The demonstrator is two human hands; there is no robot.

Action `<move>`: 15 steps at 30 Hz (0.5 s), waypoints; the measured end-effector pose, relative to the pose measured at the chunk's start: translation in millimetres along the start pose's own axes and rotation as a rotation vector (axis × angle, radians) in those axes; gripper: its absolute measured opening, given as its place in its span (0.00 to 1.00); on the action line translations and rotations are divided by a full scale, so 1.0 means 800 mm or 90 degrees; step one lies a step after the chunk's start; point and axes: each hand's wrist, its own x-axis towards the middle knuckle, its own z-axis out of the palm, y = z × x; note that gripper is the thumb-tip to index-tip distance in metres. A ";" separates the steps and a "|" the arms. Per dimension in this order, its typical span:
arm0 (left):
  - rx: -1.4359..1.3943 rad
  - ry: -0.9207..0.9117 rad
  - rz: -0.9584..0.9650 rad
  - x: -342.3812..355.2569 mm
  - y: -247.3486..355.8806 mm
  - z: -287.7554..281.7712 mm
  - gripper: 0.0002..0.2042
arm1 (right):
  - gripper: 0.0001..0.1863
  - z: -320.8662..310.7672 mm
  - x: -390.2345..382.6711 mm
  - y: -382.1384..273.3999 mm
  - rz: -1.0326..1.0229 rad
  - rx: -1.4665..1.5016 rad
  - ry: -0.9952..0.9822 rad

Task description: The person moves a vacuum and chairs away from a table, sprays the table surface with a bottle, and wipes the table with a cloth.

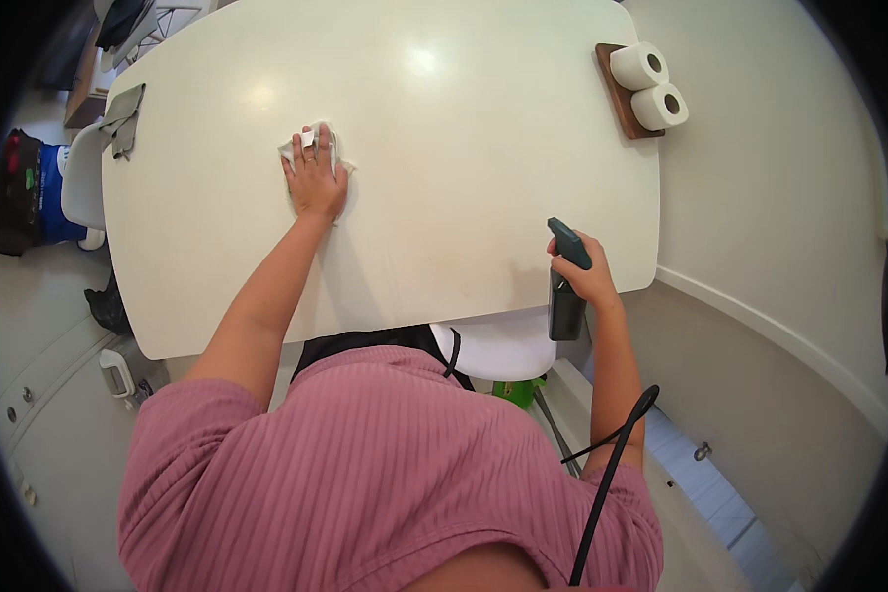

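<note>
My left hand (315, 181) rests on a crumpled white cloth (288, 148) on the white table (444, 118), its fingers spread and lying over the cloth. At the table's near right, my right hand (584, 264) is wrapped round a dark green and black spray bottle (566, 314), with its head pointing up and left. The bottle's lower part overlaps the table's near edge in the picture.
A wooden tray (617, 91) with two white paper rolls (649, 84) sits at the back right. A grey cloth (121, 123) lies on the left edge, by a white chair (84, 178) and bags (25, 192). A wall (760, 178) runs along the right.
</note>
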 end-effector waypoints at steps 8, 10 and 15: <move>0.003 0.005 0.012 0.002 -0.006 0.006 0.36 | 0.08 -0.031 -0.023 0.041 0.100 -0.034 0.187; -0.010 -0.001 0.004 0.002 -0.005 0.004 0.36 | 0.11 -0.040 -0.027 0.047 0.111 -0.009 0.147; -0.026 -0.023 -0.001 0.008 -0.004 0.004 0.36 | 0.25 -0.056 -0.043 0.037 -0.057 0.089 0.279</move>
